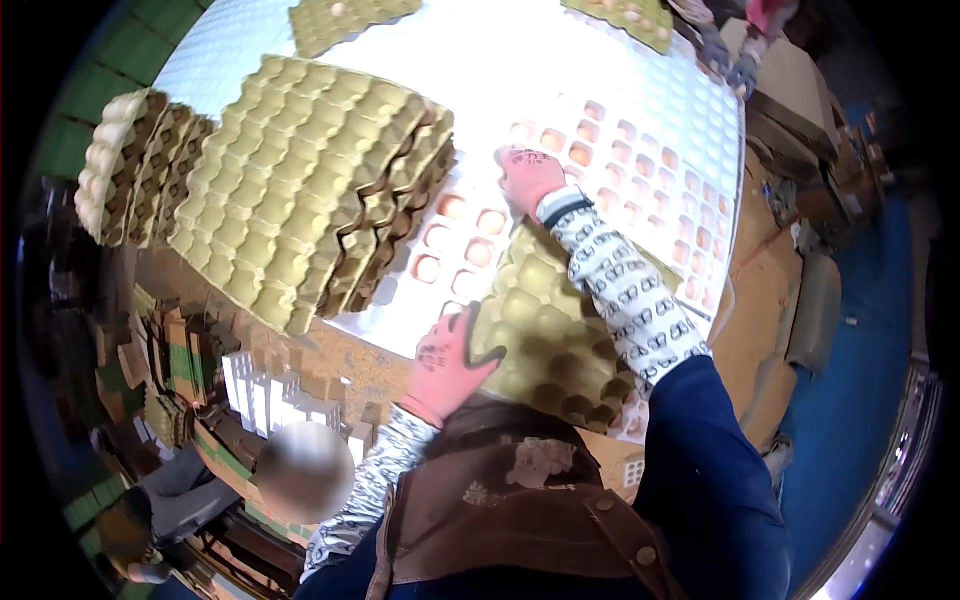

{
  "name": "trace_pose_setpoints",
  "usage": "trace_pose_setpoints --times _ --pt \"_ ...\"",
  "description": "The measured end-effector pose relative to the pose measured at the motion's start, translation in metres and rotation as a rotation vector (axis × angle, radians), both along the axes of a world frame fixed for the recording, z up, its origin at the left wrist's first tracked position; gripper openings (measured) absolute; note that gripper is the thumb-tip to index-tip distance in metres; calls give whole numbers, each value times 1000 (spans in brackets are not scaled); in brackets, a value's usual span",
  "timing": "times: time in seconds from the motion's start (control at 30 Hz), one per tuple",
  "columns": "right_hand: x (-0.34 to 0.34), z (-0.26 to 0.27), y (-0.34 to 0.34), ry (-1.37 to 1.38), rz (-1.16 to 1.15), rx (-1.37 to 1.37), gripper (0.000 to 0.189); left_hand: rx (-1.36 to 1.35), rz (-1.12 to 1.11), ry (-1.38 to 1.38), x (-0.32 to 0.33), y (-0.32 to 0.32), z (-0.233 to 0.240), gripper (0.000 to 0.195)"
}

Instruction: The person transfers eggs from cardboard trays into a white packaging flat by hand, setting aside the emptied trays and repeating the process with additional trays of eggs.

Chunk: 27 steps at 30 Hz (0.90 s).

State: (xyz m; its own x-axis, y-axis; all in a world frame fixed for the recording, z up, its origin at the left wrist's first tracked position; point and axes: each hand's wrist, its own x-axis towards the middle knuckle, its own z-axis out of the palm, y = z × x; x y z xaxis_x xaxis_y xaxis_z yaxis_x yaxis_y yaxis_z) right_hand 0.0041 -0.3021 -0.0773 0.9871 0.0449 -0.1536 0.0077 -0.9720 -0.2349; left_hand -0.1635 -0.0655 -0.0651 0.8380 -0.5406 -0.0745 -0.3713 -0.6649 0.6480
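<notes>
Both hands wear pink gloves with dark fingertips. My left hand (pixel 448 358) is at the near edge of a brightly lit white panel with egg-sized hollows (pixel 390 300), thumb and fingers apart, beside an olive pulp egg tray (pixel 525 322). Brown eggs (pixel 480 253) sit in the panel's hollows above it. My right hand (pixel 531 174) reaches past that tray among more eggs (pixel 579 154); its fingertips are lost in glare and partly hidden, so whether it holds an egg is unclear. Left of the hands stands a stack of pulp egg trays (pixel 285 165).
Trays filled with pale eggs (pixel 112 169) stand at the far left. More pulp trays (pixel 352 19) lie at the panel's far side. Another person's gloved hands (pixel 742 73) are at the top right, near cardboard boxes (pixel 795 90). A seated person (pixel 187 499) is at the lower left.
</notes>
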Motion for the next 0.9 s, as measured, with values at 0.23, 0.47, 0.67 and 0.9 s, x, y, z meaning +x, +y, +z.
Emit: trace_pose_setpoints --times 0.23,0.47,0.67,0.9 --pt "0 46 -76 -204 -152 696 38 -81 113 104 12 1 34 54" --pt "-161 173 -266 -506 -581 873 32 -304 365 -37 119 79 152 39" --pt "-253 114 -280 -483 -750 859 31 -196 442 -295 229 297 207 40" --pt "-210 46 -124 -91 -553 506 52 -181 -173 -680 180 45 183 42"
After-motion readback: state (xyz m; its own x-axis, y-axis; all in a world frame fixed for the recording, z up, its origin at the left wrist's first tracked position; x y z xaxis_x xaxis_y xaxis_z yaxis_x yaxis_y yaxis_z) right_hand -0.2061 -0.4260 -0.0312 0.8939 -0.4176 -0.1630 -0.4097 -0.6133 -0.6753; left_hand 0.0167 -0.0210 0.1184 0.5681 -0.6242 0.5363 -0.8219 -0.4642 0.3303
